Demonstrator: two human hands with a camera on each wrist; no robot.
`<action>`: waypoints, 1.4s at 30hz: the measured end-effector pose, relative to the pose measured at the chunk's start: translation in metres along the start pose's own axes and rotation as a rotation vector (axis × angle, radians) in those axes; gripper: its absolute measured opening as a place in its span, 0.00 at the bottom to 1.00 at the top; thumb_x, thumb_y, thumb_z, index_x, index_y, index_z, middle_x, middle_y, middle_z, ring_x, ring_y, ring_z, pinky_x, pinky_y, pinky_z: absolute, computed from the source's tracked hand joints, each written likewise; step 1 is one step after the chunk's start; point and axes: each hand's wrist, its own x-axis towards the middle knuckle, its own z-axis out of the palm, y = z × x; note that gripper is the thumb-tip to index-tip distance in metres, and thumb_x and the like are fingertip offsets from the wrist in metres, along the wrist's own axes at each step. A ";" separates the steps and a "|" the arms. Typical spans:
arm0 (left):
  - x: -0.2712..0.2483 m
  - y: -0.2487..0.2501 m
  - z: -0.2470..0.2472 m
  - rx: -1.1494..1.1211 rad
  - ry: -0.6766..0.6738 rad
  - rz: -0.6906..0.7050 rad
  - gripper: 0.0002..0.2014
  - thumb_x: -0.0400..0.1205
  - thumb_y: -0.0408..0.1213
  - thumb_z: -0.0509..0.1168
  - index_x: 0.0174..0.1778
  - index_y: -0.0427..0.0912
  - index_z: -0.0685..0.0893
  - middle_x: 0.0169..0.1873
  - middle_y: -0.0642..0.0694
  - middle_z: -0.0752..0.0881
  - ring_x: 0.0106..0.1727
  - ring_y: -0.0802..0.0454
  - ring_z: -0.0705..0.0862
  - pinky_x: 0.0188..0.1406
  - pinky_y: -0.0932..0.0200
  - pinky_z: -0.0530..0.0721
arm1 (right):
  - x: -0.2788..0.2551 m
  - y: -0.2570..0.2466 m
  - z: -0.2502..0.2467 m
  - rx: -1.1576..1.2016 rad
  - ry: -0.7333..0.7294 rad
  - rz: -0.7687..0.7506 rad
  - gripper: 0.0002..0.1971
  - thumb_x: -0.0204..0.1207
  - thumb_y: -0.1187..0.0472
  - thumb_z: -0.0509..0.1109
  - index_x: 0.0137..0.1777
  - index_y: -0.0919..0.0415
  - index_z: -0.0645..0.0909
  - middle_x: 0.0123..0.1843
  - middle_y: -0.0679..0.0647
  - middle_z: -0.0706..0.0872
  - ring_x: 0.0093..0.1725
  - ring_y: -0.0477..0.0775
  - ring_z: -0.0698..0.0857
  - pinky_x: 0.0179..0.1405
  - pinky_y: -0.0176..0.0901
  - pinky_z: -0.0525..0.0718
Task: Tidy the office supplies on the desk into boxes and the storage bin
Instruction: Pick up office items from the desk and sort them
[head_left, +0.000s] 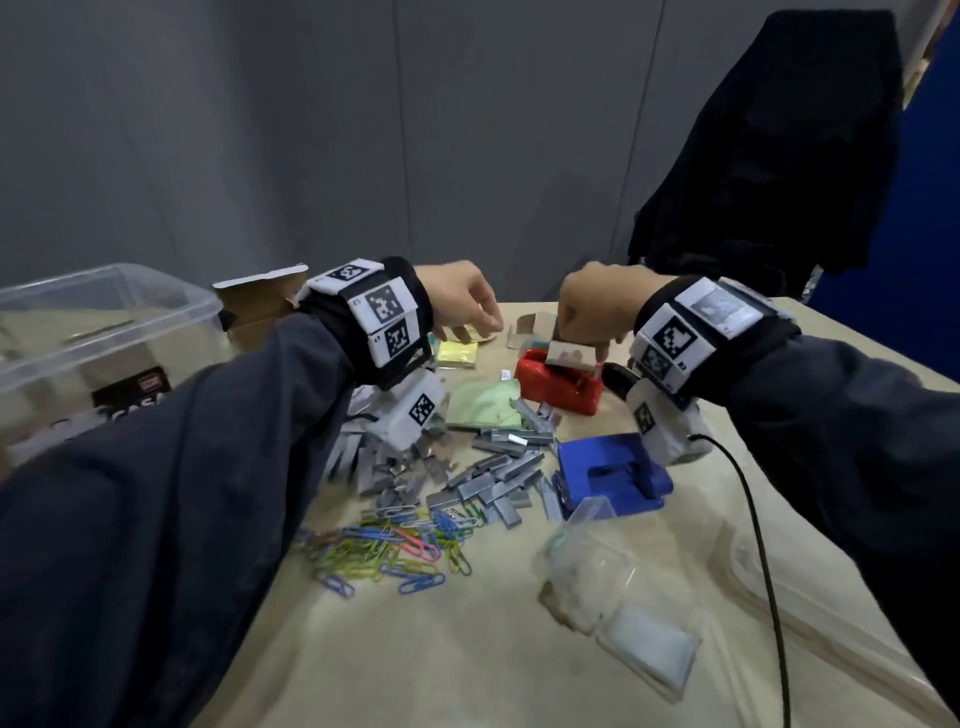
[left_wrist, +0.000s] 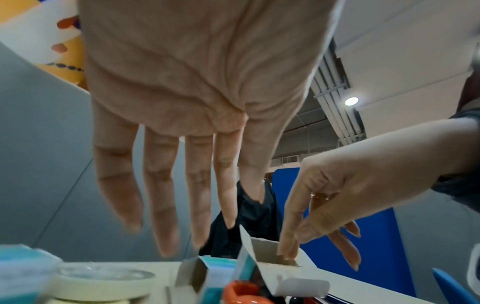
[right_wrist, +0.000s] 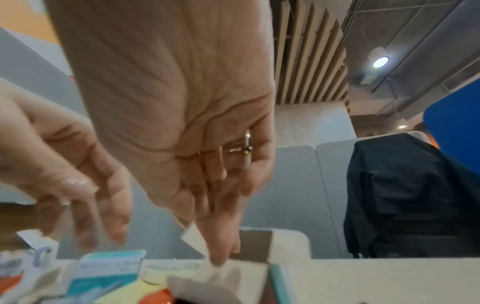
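Faintly, "CASA" reads on the clear storage bin's (head_left: 104, 312) black label (head_left: 132, 397).

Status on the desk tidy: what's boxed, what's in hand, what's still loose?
Done: little that shows; the storage bin holds something dark, not identifiable. In hand: the right hand has fingers inside a small open cardboard box over the red stapler; the left hand hovers open above the yellow sticky notes. Left: staples, paper clips and the blue hole punch still lie loose.

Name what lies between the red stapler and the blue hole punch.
In the head view, a few grey staple strips lie between the red stapler and the blue hole punch; otherwise bare beige desk.
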 end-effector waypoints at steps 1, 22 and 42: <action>-0.008 -0.005 -0.004 0.005 -0.026 -0.020 0.08 0.84 0.39 0.67 0.54 0.41 0.87 0.45 0.49 0.88 0.44 0.53 0.86 0.42 0.61 0.83 | -0.001 -0.002 -0.003 0.023 0.024 -0.007 0.10 0.77 0.65 0.64 0.34 0.57 0.80 0.31 0.50 0.80 0.36 0.58 0.84 0.50 0.50 0.88; -0.055 -0.064 0.017 0.416 -0.194 -0.141 0.18 0.78 0.55 0.70 0.50 0.42 0.89 0.44 0.48 0.89 0.44 0.53 0.84 0.38 0.62 0.80 | 0.002 -0.082 0.028 0.013 -0.339 -0.293 0.15 0.71 0.51 0.80 0.52 0.60 0.92 0.44 0.50 0.93 0.36 0.42 0.85 0.31 0.31 0.79; -0.041 -0.038 0.040 0.469 -0.214 -0.323 0.19 0.78 0.52 0.71 0.34 0.39 0.81 0.25 0.51 0.84 0.34 0.53 0.79 0.27 0.62 0.71 | 0.000 -0.062 0.030 0.247 -0.118 -0.290 0.09 0.69 0.55 0.80 0.40 0.61 0.88 0.31 0.46 0.89 0.27 0.40 0.85 0.27 0.33 0.77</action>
